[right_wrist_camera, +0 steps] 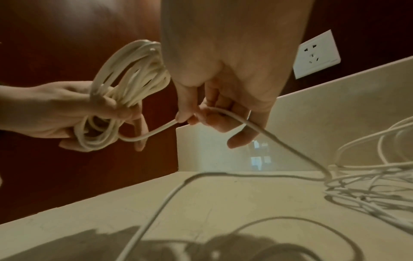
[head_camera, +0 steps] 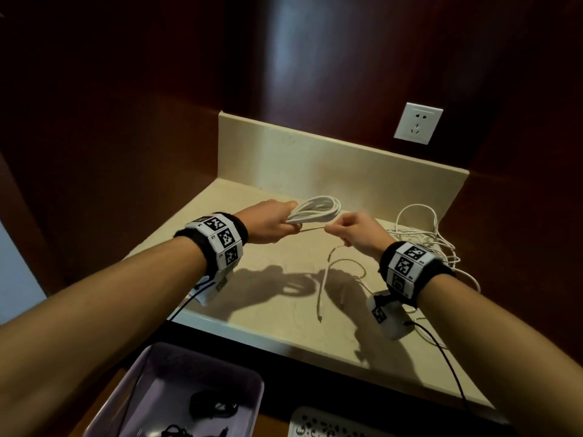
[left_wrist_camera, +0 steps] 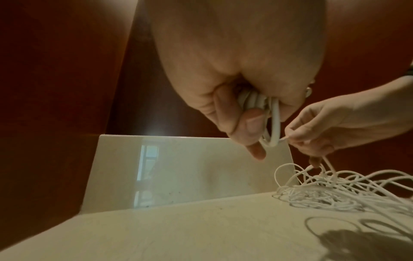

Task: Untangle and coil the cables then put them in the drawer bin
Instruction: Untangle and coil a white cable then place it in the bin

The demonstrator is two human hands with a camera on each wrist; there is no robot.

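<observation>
Head view, near to far: purple drawer bin (head_camera: 252, 381) at bottom edge, below the counter (head_camera: 277, 323), holding dark coiled cables (head_camera: 213, 405); white perforated tray (head_camera: 303, 421) just beside it. Marker bands (head_camera: 220, 238) on both wrists, printed with black-and-white square codes; tiny characters beside the codes too small to read. No brand or other legible writing anywhere.

Above the counter, left hand (head_camera: 268, 220) with fingers (right_wrist_camera: 125, 113) curled round a white coil (head_camera: 315, 209) of several loops. Right hand (head_camera: 356, 230) pinching the free strand (right_wrist_camera: 156, 130) between thumb and forefinger, remaining fingers loosely bent. Strand taut between the hands, then trailing down to the counter.

Farther right, loose tangle of thin white cables (head_camera: 422, 238) on the counter, still unsorted. White wall socket (head_camera: 418, 123) on the dark wood panel behind, unlabelled.

Likely risks, judged from this layout:
- Trailing strand running toward the tangle: snagging there, dragging the whole heap toward the counter edge.
- Slack grip on the coil: loops slipping off the left fingers and springing open.
- Twist built up in the strand: kinked, uneven final loops.
- Wrist-camera leads (head_camera: 441, 351) hanging near the loose ends: possible catching.
</observation>
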